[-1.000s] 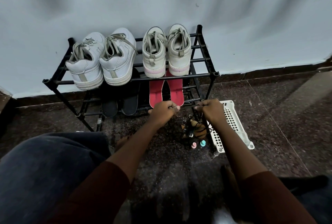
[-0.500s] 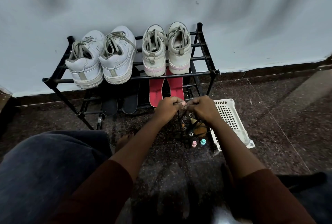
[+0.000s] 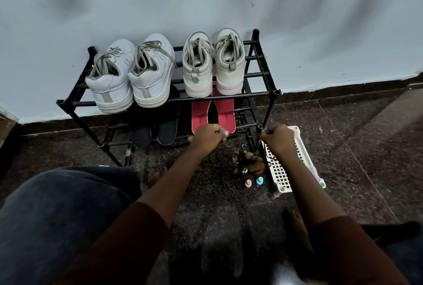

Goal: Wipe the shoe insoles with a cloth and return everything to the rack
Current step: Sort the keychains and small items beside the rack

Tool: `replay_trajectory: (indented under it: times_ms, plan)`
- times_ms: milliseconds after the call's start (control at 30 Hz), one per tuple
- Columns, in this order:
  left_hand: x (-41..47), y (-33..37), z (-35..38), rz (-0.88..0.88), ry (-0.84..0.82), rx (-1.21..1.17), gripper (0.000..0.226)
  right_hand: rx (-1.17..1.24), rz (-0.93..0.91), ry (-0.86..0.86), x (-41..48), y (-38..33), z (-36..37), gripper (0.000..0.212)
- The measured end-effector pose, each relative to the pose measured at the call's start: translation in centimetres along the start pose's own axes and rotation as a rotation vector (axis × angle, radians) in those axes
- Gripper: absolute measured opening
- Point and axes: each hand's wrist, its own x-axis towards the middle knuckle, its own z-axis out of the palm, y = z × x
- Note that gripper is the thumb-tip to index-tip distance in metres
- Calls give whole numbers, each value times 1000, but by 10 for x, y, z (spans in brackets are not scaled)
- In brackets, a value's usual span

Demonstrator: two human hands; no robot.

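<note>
Clenched hands hovering in front of the rack [image 3: 251, 96]
The left hand [image 3: 208, 135] and right hand [image 3: 278, 138] are making fists, anything held being too small to tell; red insoles [image 3: 200, 120] and dark insoles [image 3: 166, 132] are lying on the lower shelf.

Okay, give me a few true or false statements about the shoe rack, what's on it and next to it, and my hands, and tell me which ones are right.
1. A white pair and a beige pair of shoes stand on the top shelf of the rack. True.
2. The red insoles are tucked inside the shoes. False: they lie on the lower shelf, below the beige pair.
3. The black insoles lie on the lower shelf, left of the red insoles. True.
4. The white basket sits on the top shelf. False: it is on the floor, right of the rack.
5. The left hand and the right hand both have curled fingers. True.
</note>
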Motion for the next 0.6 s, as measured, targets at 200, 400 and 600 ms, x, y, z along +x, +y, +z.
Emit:
replay_trajectory:
  times_ms: [200, 400, 600]
  plan:
    - [-4, 24, 5, 112, -50, -74, 18, 199, -194, -231, -10, -28, 8, 20]
    - [-7, 22, -1, 81, -48, -100, 22, 164, -146, -119, -6, -26, 7, 7]
    - [-3, 6, -7, 10, 14, -72, 24, 89, -1, -54, -2, -4, 4, 9]
